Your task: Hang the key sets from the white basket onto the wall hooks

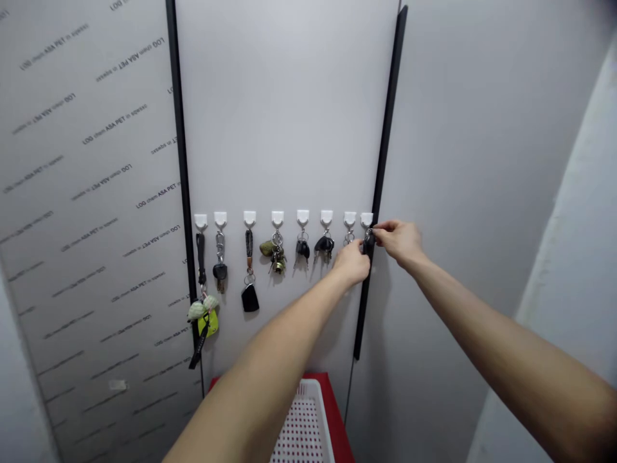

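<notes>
Both hands meet at the rightmost white hook, where a dark bunch of keys hangs. My left hand reaches in from below, its fingers closed at the keys' left side. From the right, my right hand pinches the top of the same bunch, close under the hook. Whether the ring is fully on the hook cannot be made out. Just left, another ring hangs from the neighbouring hook, its lower part hidden behind my left hand.
Several more hooks carry black-headed keys, keys with a green charm, a black fob and a strap with a yellow-green tag. Black vertical strips edge the panel. Below stands a white perforated basket on a red surface.
</notes>
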A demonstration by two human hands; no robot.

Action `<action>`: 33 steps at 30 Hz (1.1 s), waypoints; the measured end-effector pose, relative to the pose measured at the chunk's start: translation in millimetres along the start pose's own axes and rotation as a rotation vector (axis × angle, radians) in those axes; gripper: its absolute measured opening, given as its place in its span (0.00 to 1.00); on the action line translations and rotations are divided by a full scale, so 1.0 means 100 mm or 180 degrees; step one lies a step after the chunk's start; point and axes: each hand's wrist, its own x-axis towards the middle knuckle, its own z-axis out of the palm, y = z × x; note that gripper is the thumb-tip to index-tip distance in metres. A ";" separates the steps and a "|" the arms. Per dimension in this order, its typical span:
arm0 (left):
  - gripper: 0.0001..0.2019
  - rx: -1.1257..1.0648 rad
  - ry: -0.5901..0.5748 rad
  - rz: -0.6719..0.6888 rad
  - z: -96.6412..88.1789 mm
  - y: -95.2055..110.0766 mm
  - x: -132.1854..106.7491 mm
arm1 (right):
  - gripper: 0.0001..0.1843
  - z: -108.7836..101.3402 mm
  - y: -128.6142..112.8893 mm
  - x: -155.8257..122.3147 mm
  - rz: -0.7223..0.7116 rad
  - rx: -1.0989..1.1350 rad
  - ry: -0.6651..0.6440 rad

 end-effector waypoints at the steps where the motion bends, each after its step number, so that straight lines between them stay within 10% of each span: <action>1: 0.20 0.0048 -0.0002 -0.0023 0.00 -0.01 0.00 | 0.10 0.01 0.00 0.01 -0.0004 -0.0164 -0.0007; 8: 0.20 -0.0041 -0.0372 -0.0083 0.00 -0.25 -0.29 | 0.14 0.03 0.05 -0.14 -0.0105 -0.0805 -0.0105; 13: 0.21 -0.0948 -0.0509 -0.0692 0.07 -1.05 -0.99 | 0.16 0.12 0.37 -0.79 -0.0058 -0.0540 0.0068; 19: 0.19 -0.1468 0.0246 -0.2006 -0.17 -2.03 -1.82 | 0.12 0.65 0.70 -2.05 -0.0220 0.0467 -0.2756; 22: 0.27 -0.1945 0.0477 -0.1615 -0.59 -1.90 -1.84 | 0.28 0.86 0.43 -2.23 -0.0454 0.1002 -0.3619; 28: 0.37 -0.2529 0.0556 -0.0127 -1.50 -0.89 -1.58 | 0.35 0.67 -0.84 -1.76 -0.0553 0.2344 -0.2608; 33: 0.37 -0.2769 0.0430 0.0338 -1.61 -0.50 -1.53 | 0.36 0.45 -1.30 -1.66 -0.0719 0.3369 -0.2153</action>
